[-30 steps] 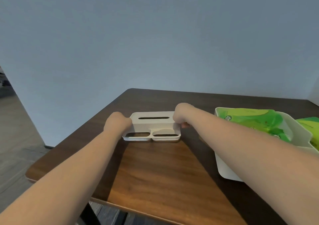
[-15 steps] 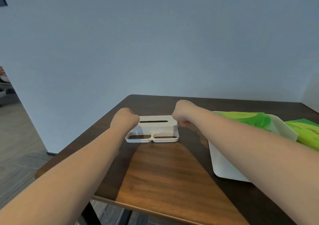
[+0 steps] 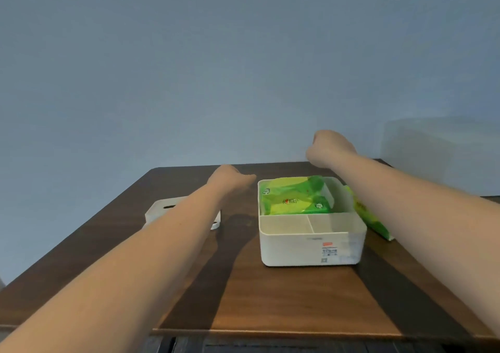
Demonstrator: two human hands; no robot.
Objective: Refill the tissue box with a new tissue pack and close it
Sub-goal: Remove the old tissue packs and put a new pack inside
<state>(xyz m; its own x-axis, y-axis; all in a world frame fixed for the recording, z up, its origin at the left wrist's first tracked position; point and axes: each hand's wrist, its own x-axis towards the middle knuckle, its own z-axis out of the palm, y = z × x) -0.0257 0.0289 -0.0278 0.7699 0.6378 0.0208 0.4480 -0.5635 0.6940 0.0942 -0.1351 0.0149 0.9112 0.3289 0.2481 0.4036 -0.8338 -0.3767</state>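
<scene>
White plastic tissue box (image 3: 311, 240), lid off, standing on the brown wooden table (image 3: 270, 298); take it as your landmark. Contents: one green tissue pack (image 3: 293, 197) filling its far compartment, wrapper crinkled and glossy; two small near compartments bare; a label on the near wall. Lid (image 3: 162, 208), white with a slot, lies flat on the table well to the box's left, partly hidden under your forearm. A second green pack (image 3: 373, 217) lies just beside the box's right wall. Your left hand (image 3: 230, 178) hovers just left of the box's far corner, fingers curled under, holding nothing visible. Your right hand (image 3: 328, 148) is raised beyond the box's far right corner, curled into a loose fist, apparently empty. Step judged in hand: dealing with the pack in the box. Next move likely calls for both hands lowering to that pack, gripping its slippery wrapper by the ends.
</scene>
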